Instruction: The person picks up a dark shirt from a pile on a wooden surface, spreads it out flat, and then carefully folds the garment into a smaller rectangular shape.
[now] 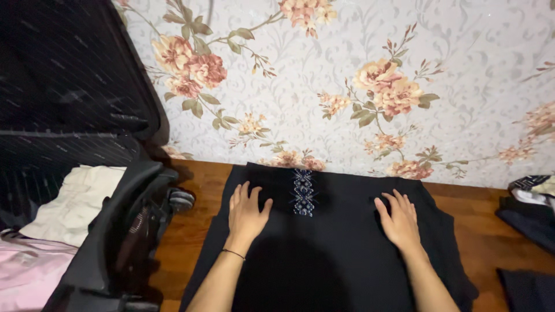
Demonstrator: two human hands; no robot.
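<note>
A black garment (335, 254) lies spread flat on the wooden floor, its top edge against the floral wall. A strip of blue and white embroidery (303, 192) runs down from its neckline. My left hand (247, 214) rests palm down on the cloth just left of the embroidery, fingers apart, with a thin black band at the wrist. On the garment's right part my right hand (399, 221) presses flat, fingers spread. Neither hand holds anything.
An open black suitcase (124, 231) stands at the left, its lid up against the wall, with cream (75, 205) and pink (29, 271) folded clothes inside. More dark and white clothes (529, 208) are piled at the right edge. Wooden floor (191, 231) shows between suitcase and garment.
</note>
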